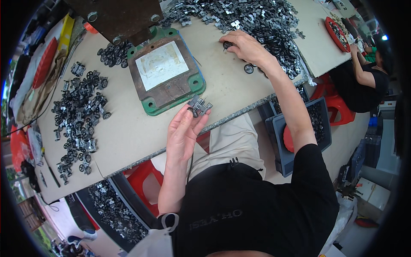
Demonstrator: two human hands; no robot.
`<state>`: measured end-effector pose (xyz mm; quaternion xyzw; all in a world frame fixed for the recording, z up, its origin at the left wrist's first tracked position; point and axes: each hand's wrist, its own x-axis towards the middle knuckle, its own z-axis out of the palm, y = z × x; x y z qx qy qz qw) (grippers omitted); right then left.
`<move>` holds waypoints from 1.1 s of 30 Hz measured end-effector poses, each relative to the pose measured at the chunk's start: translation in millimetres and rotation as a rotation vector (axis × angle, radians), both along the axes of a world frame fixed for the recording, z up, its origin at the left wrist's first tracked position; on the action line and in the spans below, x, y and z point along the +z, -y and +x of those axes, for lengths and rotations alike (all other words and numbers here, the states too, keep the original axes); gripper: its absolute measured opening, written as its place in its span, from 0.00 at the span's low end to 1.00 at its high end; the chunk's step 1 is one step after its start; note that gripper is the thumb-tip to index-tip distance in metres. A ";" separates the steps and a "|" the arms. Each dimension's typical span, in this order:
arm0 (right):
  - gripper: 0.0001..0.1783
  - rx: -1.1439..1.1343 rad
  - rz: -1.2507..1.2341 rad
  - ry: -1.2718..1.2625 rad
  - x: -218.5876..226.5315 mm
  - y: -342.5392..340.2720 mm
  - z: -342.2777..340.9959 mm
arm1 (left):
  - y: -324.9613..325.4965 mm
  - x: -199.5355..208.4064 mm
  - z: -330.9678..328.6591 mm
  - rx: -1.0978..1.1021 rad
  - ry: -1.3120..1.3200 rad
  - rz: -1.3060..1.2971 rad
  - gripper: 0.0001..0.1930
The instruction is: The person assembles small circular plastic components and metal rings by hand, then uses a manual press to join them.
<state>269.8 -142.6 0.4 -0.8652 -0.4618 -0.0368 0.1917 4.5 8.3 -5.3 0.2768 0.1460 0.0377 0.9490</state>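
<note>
My left hand (pixel 182 135) is closed on a small grey plastic toy-car chassis (pixel 200 104) with a black wheel on it, held near the table's front edge. Between the thumb and fingers of my right hand (pixel 248 48) is a small black wheel (pixel 227 44) with a thin pin sticking down. One loose wheel (pixel 248 68) lies below that hand, near a pile of black wheels (pixel 290 60). Behind the hand spreads a large heap of flat grey plastic pieces (pixel 257 17). At the left lies a heap of wheeled chassis (pixel 81 109).
A press's green base (pixel 150 108) with a white plate (pixel 160 64) stands mid-table under a dark metal block (pixel 115 17). More wheels (pixel 113 55) lie beside it. Grey crates (pixel 280 160) and a parts-filled bin (pixel 115 210) stand below the table. Another person (pixel 370 79) sits at the right.
</note>
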 end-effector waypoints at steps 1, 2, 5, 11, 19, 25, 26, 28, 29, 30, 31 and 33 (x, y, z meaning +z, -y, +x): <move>0.16 -0.040 -0.002 0.021 2.9 1.4 -2.4 | -0.5 0.0 0.1 0.001 0.002 0.024 0.16; 0.16 -0.081 -0.005 0.042 5.9 3.1 -5.1 | -0.9 -0.1 0.3 0.001 0.003 0.047 0.16; 0.15 -0.106 -0.004 0.008 16.0 12.3 -16.2 | -1.1 0.2 0.6 0.004 0.005 0.018 0.17; 0.15 -0.016 0.006 0.010 16.7 18.6 -29.8 | -1.5 -3.9 1.5 -0.009 -0.008 0.018 0.17; 0.14 0.016 -0.088 -0.162 20.7 12.4 -24.2 | 1.5 -0.2 3.3 -0.012 0.014 0.059 0.19; 0.15 0.045 -0.034 -0.236 31.5 7.0 -55.2 | 1.5 1.1 1.9 -0.004 0.043 0.085 0.19; 0.15 0.163 0.208 -0.630 33.0 7.1 -68.9 | 1.7 2.1 1.2 -0.009 0.050 0.098 0.19; 0.14 0.273 0.454 -1.019 32.3 7.5 -92.9 | 3.1 3.0 1.6 -0.017 0.063 0.089 0.18; 0.16 0.316 0.530 -1.178 26.0 6.7 -103.6 | 3.8 2.4 1.5 -0.019 0.073 0.087 0.18; 0.17 0.359 0.607 -1.337 21.0 5.9 -110.9 | 4.4 1.3 1.4 -0.017 0.072 0.085 0.18; 0.17 0.359 0.604 -1.341 19.0 5.2 -115.7 | 4.9 0.4 0.7 -0.017 0.075 0.101 0.18; 0.20 0.323 0.580 -1.377 15.5 4.1 -122.5 | 6.0 0.0 -0.8 -0.013 0.075 0.115 0.18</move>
